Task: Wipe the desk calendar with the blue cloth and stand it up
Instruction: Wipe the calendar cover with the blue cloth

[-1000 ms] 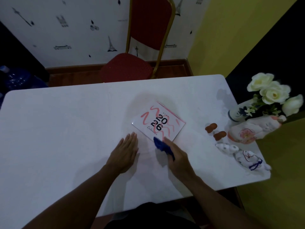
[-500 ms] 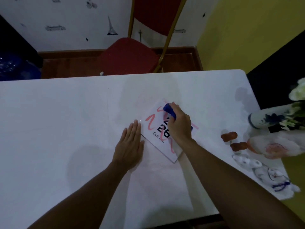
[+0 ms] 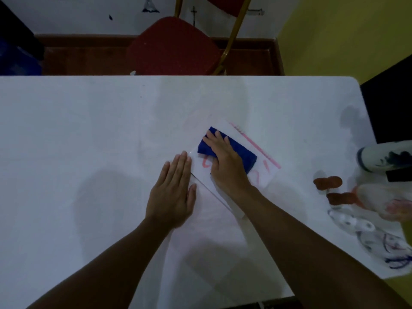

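The desk calendar (image 3: 263, 159), white with pink squiggles, lies flat on the white table (image 3: 89, 130) right of centre. A folded blue cloth (image 3: 242, 152) rests on its face. My right hand (image 3: 225, 161) presses down on the cloth with spread fingers, covering most of the printing. My left hand (image 3: 172, 192) lies flat, palm down, on the table against the calendar's left edge, fingers together and holding nothing.
A red chair (image 3: 174, 45) stands behind the table's far edge. At the right edge are a blue-and-white vase (image 3: 376, 157), two small brown pieces (image 3: 327, 182), a pale figurine (image 3: 383, 201) and a white-and-blue ceramic piece (image 3: 379, 239).
My right hand carried the blue cloth from the calendar's near corner up onto its face, then toward its far left part. The cloth now lies spread out. My left hand stayed beside the calendar.
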Tool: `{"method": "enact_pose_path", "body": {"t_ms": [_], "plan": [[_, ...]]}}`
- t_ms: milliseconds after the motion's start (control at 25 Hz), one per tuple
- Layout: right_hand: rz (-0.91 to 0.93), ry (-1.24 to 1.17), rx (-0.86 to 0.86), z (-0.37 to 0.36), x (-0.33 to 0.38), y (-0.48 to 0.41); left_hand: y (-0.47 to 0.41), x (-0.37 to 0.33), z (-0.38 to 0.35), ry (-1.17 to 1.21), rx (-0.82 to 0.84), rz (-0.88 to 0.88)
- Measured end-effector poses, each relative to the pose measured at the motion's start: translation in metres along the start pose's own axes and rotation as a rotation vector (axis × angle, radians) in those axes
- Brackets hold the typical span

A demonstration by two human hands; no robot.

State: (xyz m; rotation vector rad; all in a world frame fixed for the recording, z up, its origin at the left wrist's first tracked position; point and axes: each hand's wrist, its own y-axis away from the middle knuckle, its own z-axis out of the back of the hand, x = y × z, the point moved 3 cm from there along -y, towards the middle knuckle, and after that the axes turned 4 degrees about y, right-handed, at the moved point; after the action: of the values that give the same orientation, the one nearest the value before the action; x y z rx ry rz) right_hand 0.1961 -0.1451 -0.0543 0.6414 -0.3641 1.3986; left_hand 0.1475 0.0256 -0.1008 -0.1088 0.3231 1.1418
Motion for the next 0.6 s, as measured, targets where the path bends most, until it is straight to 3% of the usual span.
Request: {"method": "enact_pose_path", "body": {"t_ms": [280, 600], "plan": [[0.317, 0.083, 0.102, 0.003, 0.001, 0.007, 0.001, 0.0, -0.001, -0.022, -0.018, -0.003], [0.474, 0.16, 0.184, 0.015, -0.026, 0.085, 0.002, -0.001, 0.0, -0.008, -0.042, -0.021]]}}
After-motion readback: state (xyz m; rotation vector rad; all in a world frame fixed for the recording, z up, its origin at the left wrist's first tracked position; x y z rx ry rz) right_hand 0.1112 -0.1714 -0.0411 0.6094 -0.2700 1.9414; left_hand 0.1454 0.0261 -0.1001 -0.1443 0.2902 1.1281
